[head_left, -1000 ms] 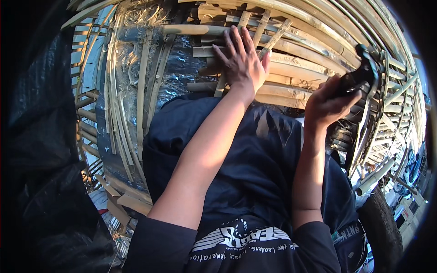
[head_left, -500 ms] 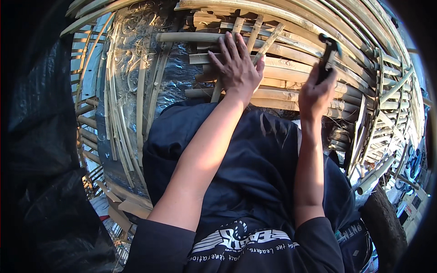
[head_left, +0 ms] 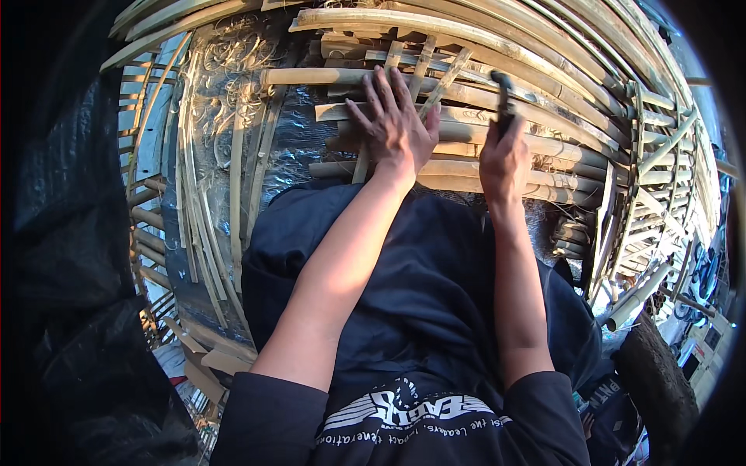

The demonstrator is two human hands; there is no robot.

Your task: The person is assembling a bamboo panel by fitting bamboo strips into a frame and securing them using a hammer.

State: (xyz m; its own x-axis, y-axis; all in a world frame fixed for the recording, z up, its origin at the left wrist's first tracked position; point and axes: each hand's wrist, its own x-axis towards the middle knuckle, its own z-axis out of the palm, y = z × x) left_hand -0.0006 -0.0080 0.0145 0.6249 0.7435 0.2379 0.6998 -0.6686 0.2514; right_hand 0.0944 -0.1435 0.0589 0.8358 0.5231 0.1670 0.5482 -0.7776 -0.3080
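My left hand (head_left: 395, 130) lies flat with its fingers spread over a row of bamboo slats (head_left: 458, 167) running left to right in front of me. Its fingertips rest at a long bamboo piece (head_left: 311, 76), close to the short bamboo crosspieces (head_left: 422, 68) that lie slantwise over the row. To the right, my right hand (head_left: 505, 163) is closed round the dark handle of a hammer (head_left: 505, 97). The hammer is raised with its head pointing away from me, and part of the handle is hidden in my fist. Whether its head touches any slat I cannot tell.
Loose bamboo strips (head_left: 237, 171) and curled shavings (head_left: 233, 62) lie on a shiny sheet at the left. A bamboo lattice (head_left: 660, 163) stands at the right, near a dark log (head_left: 657, 373). Black sheeting (head_left: 70, 233) hangs at the far left.
My right hand has moved left with the hammer, toward my left hand. My left hand stays spread on the bamboo. The whole view has shifted slightly.
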